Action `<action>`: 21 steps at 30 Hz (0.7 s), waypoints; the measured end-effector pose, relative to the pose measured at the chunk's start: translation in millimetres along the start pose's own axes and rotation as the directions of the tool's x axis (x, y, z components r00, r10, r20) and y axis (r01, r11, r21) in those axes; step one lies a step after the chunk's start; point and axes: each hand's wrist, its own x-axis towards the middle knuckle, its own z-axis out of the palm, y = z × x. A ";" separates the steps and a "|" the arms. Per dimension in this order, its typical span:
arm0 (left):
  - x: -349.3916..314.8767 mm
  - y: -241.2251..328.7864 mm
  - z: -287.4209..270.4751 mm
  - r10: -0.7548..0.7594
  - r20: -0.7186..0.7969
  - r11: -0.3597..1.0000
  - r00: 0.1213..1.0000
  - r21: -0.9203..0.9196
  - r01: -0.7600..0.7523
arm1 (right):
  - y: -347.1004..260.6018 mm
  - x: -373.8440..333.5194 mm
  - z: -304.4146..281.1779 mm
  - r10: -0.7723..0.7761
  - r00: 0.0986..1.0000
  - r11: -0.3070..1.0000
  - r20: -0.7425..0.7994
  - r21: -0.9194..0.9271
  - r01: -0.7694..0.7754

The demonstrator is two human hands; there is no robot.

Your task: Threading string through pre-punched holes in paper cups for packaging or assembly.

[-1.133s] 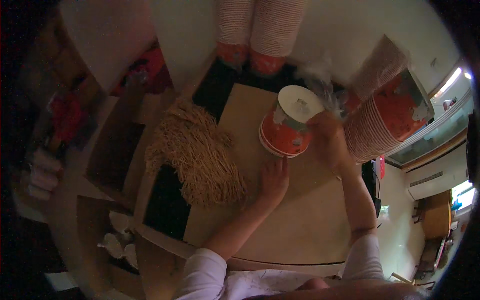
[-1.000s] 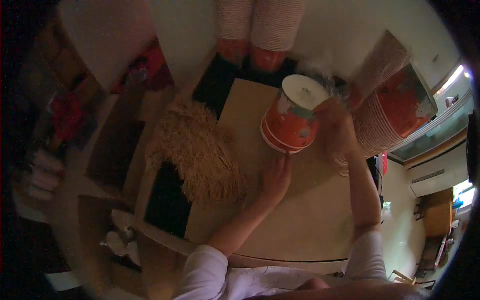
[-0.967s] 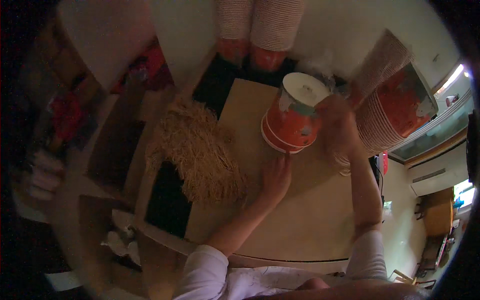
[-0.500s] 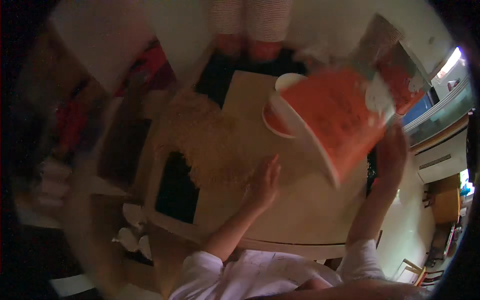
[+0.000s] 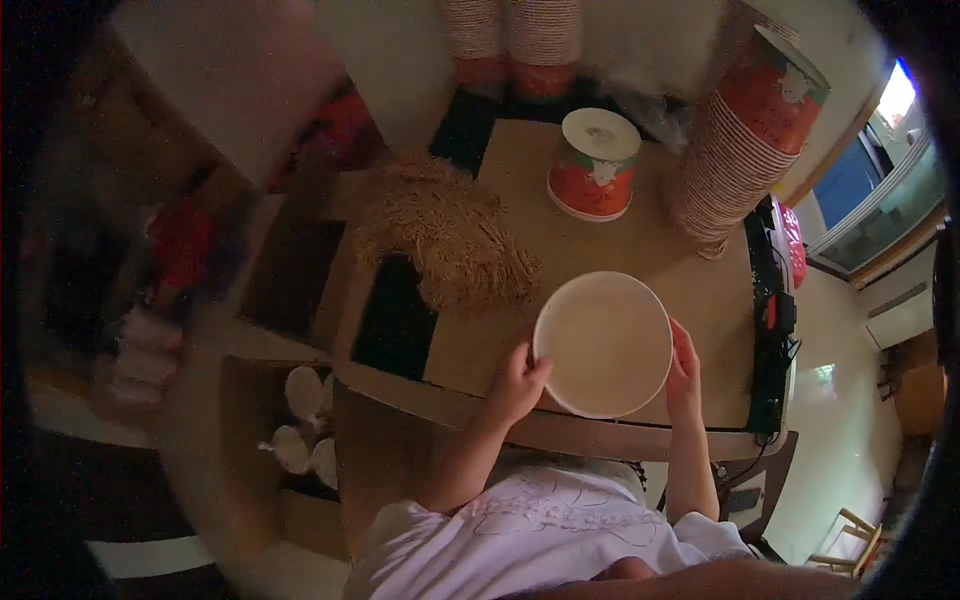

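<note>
Between my two hands is a round paper tub (image 5: 603, 345), its pale inside and white rim facing me near the table's front edge. My left hand (image 5: 522, 382) grips its left side, thumb near the rim. On the opposite side my right hand (image 5: 683, 375) holds the wall with the fingers wrapped partly out of sight. Beyond it an orange paper tub (image 5: 592, 180) stands upside down on the cardboard-covered table (image 5: 490, 355). A tall leaning stack of nested paper tubs (image 5: 735, 165) rises at the far right.
Tangled brown stringy strands (image 5: 445, 235) lie left of the tub. More stacked tubs (image 5: 543, 50) stand at the back. Black power strips with cables (image 5: 770, 330) line the right table edge. An open box with white rolls (image 5: 300, 430) sits lower left.
The orange tub has come from beside the right stack, where my right hand had it tilted, down to the front. My left hand, earlier free and open, now also holds it.
</note>
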 end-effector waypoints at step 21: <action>46.7 -75.4 -29.8 0.270 -0.476 0.959 0.837 0.213 -0.188 | -48.8 -5.9 -2.2 -0.426 0.888 0.866 -0.171 -0.361 0.346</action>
